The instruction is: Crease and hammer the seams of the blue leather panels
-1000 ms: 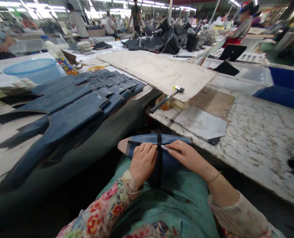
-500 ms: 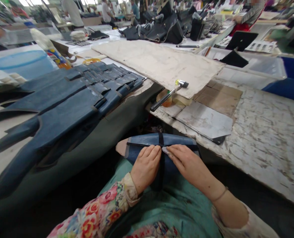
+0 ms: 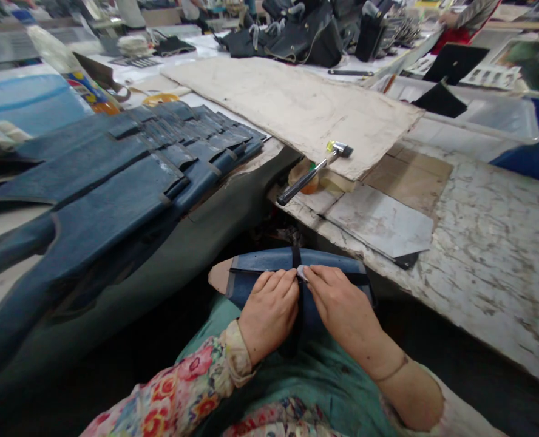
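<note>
A blue leather piece (image 3: pixel 269 259) with a black strap across its middle and a pale tip at its left end lies over my lap. My left hand (image 3: pixel 270 312) presses on it just left of the strap, fingers together and curled over its edge. Right of the strap, my right hand (image 3: pixel 342 309) pinches a small whitish piece (image 3: pixel 301 273) against the leather. The fingertips of both hands almost meet at the strap.
Overlapping blue leather pieces (image 3: pixel 110 176) cover the left side. Ahead, a hammer (image 3: pixel 315 173) rests by a beige sheet (image 3: pixel 288 103). At the right are a stained tabletop (image 3: pixel 501 255) and a clear bin (image 3: pixel 519 121). A person's arm (image 3: pixel 472 15) shows at the back.
The camera view has tilted down slightly and shifted. My right hand has moved slightly with the whitish piece, its wrist turned a little; my left hand stays on the leather.
</note>
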Demonstrator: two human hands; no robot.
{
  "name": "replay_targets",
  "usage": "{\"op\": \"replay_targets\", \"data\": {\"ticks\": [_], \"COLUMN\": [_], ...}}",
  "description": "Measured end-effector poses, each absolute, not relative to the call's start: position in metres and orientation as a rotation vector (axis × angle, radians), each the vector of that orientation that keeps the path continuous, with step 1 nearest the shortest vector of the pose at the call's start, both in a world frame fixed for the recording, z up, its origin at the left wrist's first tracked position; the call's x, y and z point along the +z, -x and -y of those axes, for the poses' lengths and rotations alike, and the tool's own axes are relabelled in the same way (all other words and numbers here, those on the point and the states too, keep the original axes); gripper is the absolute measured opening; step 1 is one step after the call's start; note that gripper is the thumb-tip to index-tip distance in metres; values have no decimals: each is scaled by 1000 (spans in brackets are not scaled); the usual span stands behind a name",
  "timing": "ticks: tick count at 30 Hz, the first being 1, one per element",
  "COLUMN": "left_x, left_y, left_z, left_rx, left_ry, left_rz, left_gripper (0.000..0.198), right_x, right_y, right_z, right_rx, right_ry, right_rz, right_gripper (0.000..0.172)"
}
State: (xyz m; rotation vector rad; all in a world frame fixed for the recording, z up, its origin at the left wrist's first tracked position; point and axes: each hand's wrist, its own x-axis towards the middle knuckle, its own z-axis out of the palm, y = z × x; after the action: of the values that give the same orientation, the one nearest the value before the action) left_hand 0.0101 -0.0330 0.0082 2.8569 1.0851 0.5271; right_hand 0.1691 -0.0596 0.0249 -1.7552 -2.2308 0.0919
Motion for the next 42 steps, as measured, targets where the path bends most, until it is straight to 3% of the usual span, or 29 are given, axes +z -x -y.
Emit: {"op": "replay_targets", "data": {"ticks": [11, 24, 32, 42], "left_x": [6, 5, 1, -1], "left_y": [10, 21, 29, 68], "left_z": [42, 46, 46, 38], "left_rx": [595, 604, 565, 525], "left_ry": [-2841, -2800, -2783, -2756], "left_rz": [-1210, -1365, -1400, -1515], "left_gripper": [31, 32, 34, 35], "right_x": [15, 44, 17, 18], "right_y": [-226, -175, -152, -114], "right_z": [90, 67, 51, 32], "right_rx": [-168, 108, 168, 180], "right_ry": [1834, 1464, 1451, 1339], "right_rz": [2173, 2270, 2304, 2434], "right_gripper": [31, 31, 28, 29]}}
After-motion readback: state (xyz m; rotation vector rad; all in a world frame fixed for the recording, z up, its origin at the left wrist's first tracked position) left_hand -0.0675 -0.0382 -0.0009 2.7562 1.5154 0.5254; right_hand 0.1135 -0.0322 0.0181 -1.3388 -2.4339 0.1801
